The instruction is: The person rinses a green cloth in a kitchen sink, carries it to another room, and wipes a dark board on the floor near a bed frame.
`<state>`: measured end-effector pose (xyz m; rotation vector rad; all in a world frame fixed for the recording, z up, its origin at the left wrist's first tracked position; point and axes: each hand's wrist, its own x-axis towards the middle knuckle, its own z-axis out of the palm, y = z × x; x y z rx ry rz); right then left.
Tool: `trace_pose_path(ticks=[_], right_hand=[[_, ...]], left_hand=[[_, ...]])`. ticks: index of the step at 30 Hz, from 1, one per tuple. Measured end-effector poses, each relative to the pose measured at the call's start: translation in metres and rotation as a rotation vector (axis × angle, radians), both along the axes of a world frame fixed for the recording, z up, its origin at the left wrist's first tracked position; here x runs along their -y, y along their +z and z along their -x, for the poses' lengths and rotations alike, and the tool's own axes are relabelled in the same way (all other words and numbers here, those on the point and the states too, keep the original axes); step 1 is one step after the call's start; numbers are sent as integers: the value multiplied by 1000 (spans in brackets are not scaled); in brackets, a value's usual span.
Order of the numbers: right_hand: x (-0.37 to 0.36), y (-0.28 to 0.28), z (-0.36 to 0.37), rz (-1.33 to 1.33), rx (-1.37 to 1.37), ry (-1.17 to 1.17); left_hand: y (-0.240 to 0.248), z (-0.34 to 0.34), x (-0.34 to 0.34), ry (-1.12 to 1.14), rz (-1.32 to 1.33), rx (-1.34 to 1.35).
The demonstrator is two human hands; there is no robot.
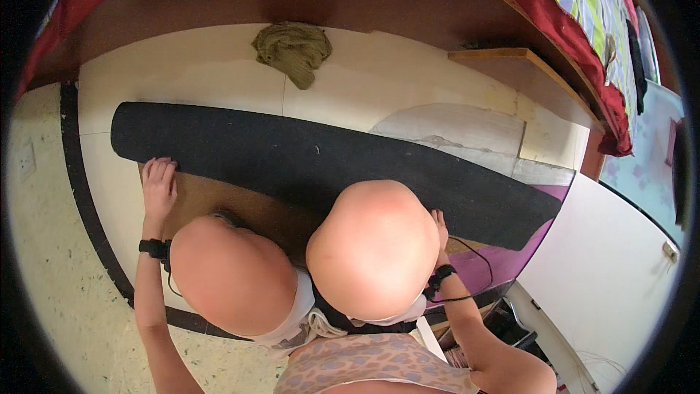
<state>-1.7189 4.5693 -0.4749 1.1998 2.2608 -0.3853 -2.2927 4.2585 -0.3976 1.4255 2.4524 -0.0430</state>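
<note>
A long black rolled mat (pixel 321 161) lies across the pale floor, over a brown underside or board (pixel 219 208). My left hand (pixel 159 184) presses flat on the mat's near edge at the left, fingers spread. My right hand (pixel 440 228) rests against the mat's near edge on the right, mostly hidden behind my knee. Both wrists wear black bands with a thin cable. My two bare knees (pixel 306 263) fill the middle foreground and hide the mat's near part.
An olive-green crumpled cloth (pixel 293 50) lies on the floor beyond the mat. A bed with a red cover (pixel 583 51) and wooden frame curves along the top. A purple mat (pixel 503 259) and a white door or panel (pixel 620 248) sit at right.
</note>
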Motion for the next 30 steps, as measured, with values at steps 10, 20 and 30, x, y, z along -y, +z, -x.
trace_pose_path(ticks=[10, 20, 30], right_hand=[[-127, 89, 205, -40, -382, 323], [-58, 14, 489, 85, -648, 821], [-46, -20, 497, -17, -601, 857]], left_hand=[[-23, -2, -122, -6, -259, -72], [-12, -35, -106, 0, -42, -9], [-43, -66, -86, 4, 110, 0]])
